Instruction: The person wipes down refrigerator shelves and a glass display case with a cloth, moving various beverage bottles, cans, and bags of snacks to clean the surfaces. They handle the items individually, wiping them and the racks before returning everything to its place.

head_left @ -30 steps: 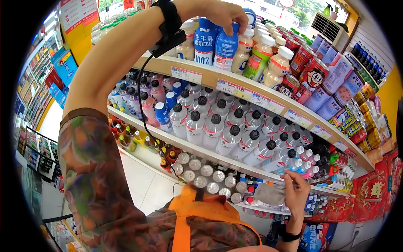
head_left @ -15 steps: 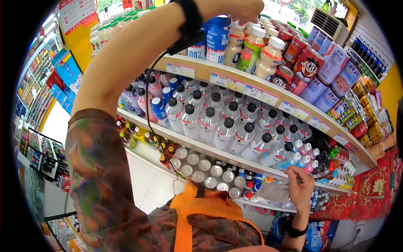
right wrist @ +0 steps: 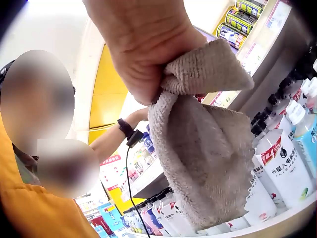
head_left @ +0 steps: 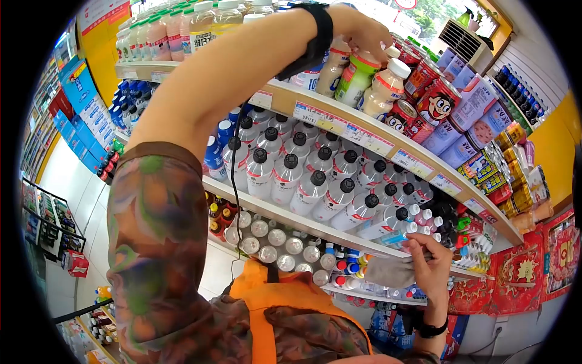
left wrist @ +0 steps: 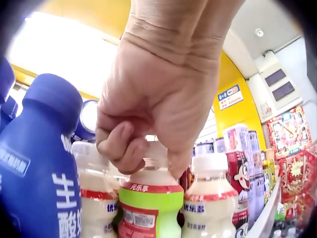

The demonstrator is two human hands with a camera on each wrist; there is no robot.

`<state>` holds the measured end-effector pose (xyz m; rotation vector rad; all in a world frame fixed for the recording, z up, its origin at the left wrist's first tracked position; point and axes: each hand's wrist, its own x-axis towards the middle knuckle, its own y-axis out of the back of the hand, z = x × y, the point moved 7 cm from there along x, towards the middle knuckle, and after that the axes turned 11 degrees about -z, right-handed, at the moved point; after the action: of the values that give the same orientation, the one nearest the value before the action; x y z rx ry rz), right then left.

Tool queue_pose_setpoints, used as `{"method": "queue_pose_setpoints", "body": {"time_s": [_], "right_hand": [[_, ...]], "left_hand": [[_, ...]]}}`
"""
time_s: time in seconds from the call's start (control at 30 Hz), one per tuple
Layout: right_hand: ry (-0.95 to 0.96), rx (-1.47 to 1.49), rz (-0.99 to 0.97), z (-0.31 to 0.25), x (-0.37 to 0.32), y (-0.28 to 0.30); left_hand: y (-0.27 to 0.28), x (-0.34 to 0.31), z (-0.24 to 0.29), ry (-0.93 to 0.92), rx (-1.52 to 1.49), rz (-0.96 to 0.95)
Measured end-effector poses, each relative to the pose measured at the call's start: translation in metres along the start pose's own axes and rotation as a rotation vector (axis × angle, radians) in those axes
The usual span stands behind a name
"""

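Wood-toned edging fronts the upper shelf (head_left: 283,97), which runs diagonally from top centre to the frame's right. At upper centre stands a green-labelled drink bottle (left wrist: 166,210) between two cream-coloured bottles (left wrist: 210,198), neck up, long axis near vertical in the left wrist view; my left hand (left wrist: 153,104) grips its top. I'd expect some weight, firm plastic and slippery sides, so the neck seems surest. Lower right, my right hand (head_left: 433,267) grips a grey cloth (head_left: 388,273), stretching leftward lengthwise; it should be light, limp, safe to bunch anywhere.
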<state>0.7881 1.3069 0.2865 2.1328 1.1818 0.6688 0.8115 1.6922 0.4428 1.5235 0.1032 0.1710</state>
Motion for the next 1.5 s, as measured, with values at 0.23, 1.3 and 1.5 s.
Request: {"method": "queue_pose_setpoints", "body": {"time_s": [0.23, 1.3, 1.5], "right_hand": [[-0.008, 0.014, 0.014, 0.019, 0.004, -0.007], [0.009, 0.106, -0.023, 0.023, 0.004, -0.027], [-0.026, 0.105, -0.012, 0.029, -0.006, -0.023]], "left_hand": [[0.023, -0.007, 0.011, 0.031, 0.161, 0.130], [0.061, -0.013, -0.034, -0.227, -0.110, 0.371], [0.059, -0.038, -0.042, 0.309, 0.254, 0.412]]}}
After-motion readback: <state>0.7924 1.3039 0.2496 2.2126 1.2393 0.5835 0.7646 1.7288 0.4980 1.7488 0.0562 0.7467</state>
